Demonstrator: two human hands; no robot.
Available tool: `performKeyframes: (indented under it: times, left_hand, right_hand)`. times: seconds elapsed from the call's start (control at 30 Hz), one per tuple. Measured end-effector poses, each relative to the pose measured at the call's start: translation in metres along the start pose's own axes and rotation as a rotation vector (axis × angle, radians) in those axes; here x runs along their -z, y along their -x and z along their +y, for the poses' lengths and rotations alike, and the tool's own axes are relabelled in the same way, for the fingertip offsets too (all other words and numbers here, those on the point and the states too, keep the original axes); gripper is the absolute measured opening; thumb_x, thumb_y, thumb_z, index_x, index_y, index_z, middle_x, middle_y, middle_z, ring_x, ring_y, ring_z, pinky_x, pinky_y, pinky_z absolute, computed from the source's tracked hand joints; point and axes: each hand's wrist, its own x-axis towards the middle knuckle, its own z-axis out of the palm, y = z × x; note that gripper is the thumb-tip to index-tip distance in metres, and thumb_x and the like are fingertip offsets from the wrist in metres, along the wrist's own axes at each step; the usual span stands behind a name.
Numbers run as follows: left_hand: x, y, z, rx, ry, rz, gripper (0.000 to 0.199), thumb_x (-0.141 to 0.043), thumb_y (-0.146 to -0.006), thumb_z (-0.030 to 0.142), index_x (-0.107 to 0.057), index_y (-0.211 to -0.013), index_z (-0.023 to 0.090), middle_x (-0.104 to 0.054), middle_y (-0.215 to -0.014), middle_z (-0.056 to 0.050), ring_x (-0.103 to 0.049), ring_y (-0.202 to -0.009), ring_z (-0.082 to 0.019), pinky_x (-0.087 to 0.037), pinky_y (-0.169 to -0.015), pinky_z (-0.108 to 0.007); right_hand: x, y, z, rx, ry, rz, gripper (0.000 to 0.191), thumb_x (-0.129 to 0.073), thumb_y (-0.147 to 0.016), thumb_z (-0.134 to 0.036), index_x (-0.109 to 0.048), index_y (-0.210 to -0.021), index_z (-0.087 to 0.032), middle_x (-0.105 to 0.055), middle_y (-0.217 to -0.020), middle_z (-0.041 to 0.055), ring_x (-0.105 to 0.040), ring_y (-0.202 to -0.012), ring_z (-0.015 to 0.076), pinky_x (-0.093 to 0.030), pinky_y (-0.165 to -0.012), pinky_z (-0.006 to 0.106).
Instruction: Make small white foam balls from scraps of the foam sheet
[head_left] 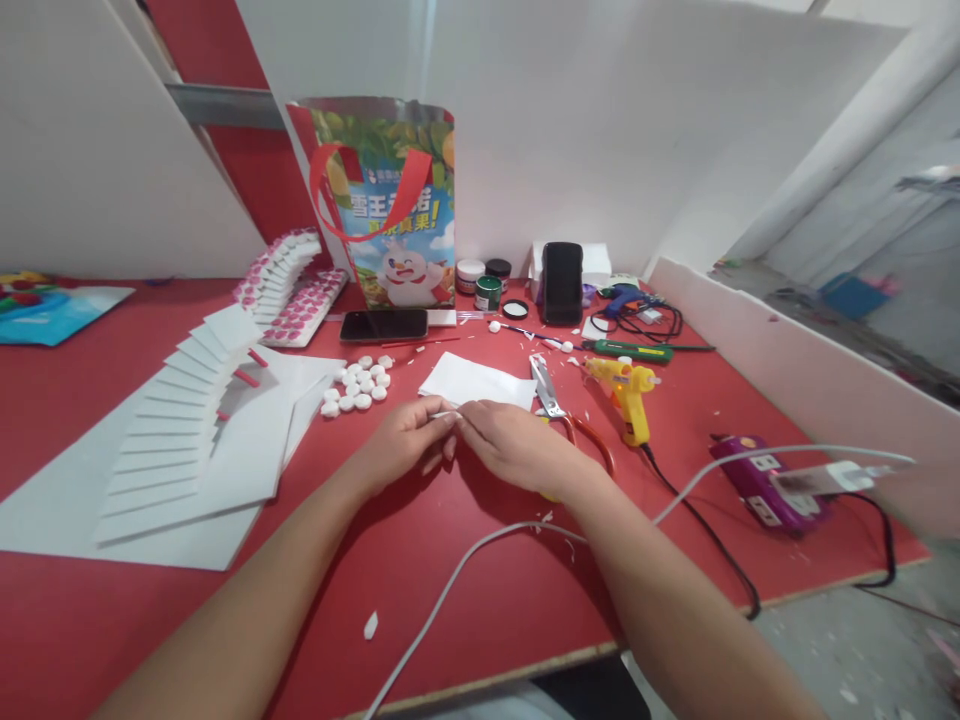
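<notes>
My left hand (415,438) and my right hand (501,440) meet over the middle of the red table, fingertips pinched together. Between them shows a sliver of something small and white, mostly hidden by the fingers. Just beyond the hands lies a white sheet (480,380). Scissors (549,388) with orange handles lie beside my right hand, partly under it. To the left of the hands sits a cluster of small white round pieces (362,385). A yellow glue gun (628,396) rests to the right of the scissors.
White stepped strips (169,425) stand on white boards at left. Behind are a colourful bag (409,220), a phone (384,325), paint jars (487,292) and a black device (562,283). A purple power strip (769,483) lies right; a white cable (480,545) crosses the front.
</notes>
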Motion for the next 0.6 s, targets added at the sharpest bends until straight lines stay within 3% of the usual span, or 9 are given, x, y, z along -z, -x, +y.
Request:
performKeyframes:
  times: [0.17,0.33,0.43,0.6]
  left_hand:
    - [0.003,0.001,-0.001,0.006,-0.025,-0.039,0.034,-0.058,-0.092,0.049,-0.055,-0.081,0.017,-0.063,-0.061,0.000,-0.045,-0.041,-0.007,-0.033,-0.045,-0.021]
    - [-0.001,0.002,0.003,0.011,0.064,-0.002,0.036,-0.066,-0.085,0.052,-0.057,-0.081,0.017,-0.059,-0.060,0.002,-0.045,-0.042,-0.007,-0.032,-0.043,-0.021]
    - [0.000,0.002,0.004,-0.051,0.104,0.089,0.031,-0.071,-0.083,0.046,-0.058,-0.089,0.018,-0.060,-0.064,0.002,-0.043,-0.044,-0.007,-0.029,-0.042,-0.020]
    - [0.002,0.003,0.002,-0.143,0.138,0.239,0.028,-0.074,-0.081,0.036,-0.067,-0.102,0.019,-0.047,-0.056,0.006,-0.037,-0.045,-0.006,-0.027,-0.044,-0.020]
  right_hand:
    - [0.004,0.001,0.002,-0.081,-0.095,0.027,0.024,-0.037,-0.103,-0.030,-0.053,-0.090,-0.017,-0.061,-0.082,0.0058,-0.046,-0.067,0.0139,-0.028,-0.062,0.027]
    - [0.004,-0.001,0.005,-0.045,-0.278,0.055,0.036,-0.043,-0.102,-0.045,-0.051,-0.079,-0.018,-0.053,-0.073,0.0002,-0.044,-0.065,0.0112,-0.027,-0.061,0.025]
    - [0.004,-0.005,0.010,-0.110,-0.429,0.068,0.041,-0.045,-0.101,-0.044,-0.050,-0.070,-0.017,-0.048,-0.065,-0.0022,-0.041,-0.060,0.0098,-0.029,-0.058,0.025]
    - [0.003,-0.010,0.013,-0.170,-0.617,0.081,0.048,-0.045,-0.098,-0.052,-0.055,-0.067,-0.016,-0.049,-0.062,-0.0027,-0.042,-0.055,0.0089,-0.032,-0.055,0.024]
